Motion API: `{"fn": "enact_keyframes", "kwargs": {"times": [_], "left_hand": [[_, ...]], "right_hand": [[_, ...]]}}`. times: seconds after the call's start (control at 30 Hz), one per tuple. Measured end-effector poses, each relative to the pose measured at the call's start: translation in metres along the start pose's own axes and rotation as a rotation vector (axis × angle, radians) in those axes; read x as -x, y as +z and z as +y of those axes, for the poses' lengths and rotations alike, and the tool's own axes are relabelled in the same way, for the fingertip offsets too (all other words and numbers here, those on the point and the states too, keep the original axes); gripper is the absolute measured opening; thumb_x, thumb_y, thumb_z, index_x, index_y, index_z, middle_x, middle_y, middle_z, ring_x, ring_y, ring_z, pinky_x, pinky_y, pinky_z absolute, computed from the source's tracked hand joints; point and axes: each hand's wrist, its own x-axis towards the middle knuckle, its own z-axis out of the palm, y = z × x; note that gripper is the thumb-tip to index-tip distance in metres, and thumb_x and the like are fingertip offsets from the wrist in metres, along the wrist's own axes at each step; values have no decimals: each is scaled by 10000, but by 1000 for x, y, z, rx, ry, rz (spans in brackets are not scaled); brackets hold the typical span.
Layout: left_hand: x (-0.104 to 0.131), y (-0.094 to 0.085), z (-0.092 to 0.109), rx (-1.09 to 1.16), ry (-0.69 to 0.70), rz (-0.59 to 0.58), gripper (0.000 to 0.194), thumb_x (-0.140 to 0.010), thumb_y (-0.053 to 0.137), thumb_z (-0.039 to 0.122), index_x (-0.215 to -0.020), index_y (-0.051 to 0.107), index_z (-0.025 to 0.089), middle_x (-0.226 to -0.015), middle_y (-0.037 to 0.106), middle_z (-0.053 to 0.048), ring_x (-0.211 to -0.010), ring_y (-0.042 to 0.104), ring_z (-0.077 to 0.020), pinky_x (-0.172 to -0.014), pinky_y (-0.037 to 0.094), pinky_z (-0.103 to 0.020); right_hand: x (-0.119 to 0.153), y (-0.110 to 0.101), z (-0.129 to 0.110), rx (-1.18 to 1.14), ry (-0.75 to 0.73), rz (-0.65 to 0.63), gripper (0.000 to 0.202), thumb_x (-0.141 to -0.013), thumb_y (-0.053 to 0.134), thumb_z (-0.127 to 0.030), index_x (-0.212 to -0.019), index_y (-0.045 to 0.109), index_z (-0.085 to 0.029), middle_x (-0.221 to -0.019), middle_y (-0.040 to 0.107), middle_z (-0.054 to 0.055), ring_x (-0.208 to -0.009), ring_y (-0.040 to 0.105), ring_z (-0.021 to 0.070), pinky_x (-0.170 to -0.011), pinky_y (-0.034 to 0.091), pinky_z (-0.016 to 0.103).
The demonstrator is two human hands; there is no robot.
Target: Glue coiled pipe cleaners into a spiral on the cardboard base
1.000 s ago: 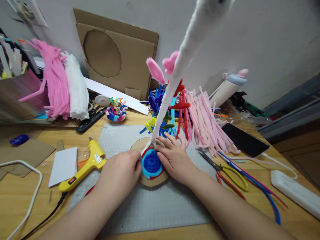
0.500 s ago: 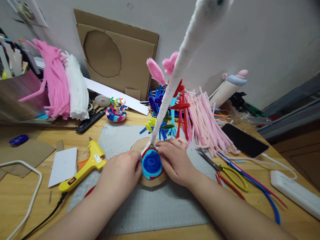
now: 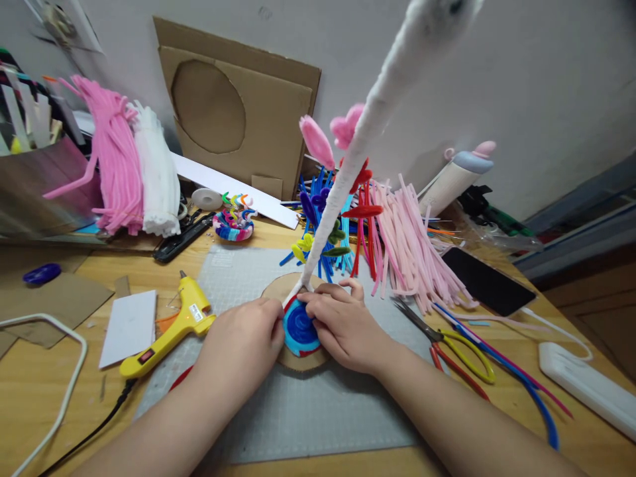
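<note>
A round cardboard base (image 3: pixel 278 286) lies on the cutting mat, bearing a flat coil of pipe cleaners (image 3: pixel 301 324), dark blue inside, light blue around, with red along its edge. From its far side rises a tall white fuzzy stem (image 3: pixel 342 179), leaning right. My left hand (image 3: pixel 243 341) is closed at the coil's left edge; a red pipe cleaner (image 3: pixel 181 377) shows beneath that wrist, and the fingertips are mostly hidden. My right hand (image 3: pixel 342 324) has its bent fingers pressed onto the coil's upper right, by the stem's foot, covering part of it.
A yellow glue gun (image 3: pixel 186 318) lies left on the grey cutting mat (image 3: pixel 318 424). Scissors (image 3: pixel 447 344) and a phone (image 3: pixel 487 279) are on the right. Pink pipe cleaners (image 3: pixel 407 245) and coloured petal shapes (image 3: pixel 318 142) stand behind; cardboard (image 3: pixel 278 112) leans on the wall.
My right hand's fingers have shifted slightly left, covering more of the coil. My left hand stays at its edge. The whole view has moved a little.
</note>
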Motion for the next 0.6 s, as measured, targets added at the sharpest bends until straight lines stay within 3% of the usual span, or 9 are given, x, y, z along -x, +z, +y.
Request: {"fn": "enact_keyframes", "kwargs": {"times": [0.6], "left_hand": [[0, 1, 0, 8, -5, 1, 187, -850, 430, 269, -782, 601, 242, -785, 690, -27, -734, 650, -225, -579, 355, -295]], "right_hand": [[-2, -2, -2, 1, 19, -41, 103, -847, 435, -146, -914, 460, -220, -1260, 588, 8, -1140, 458, 225, -948, 201, 450]]}}
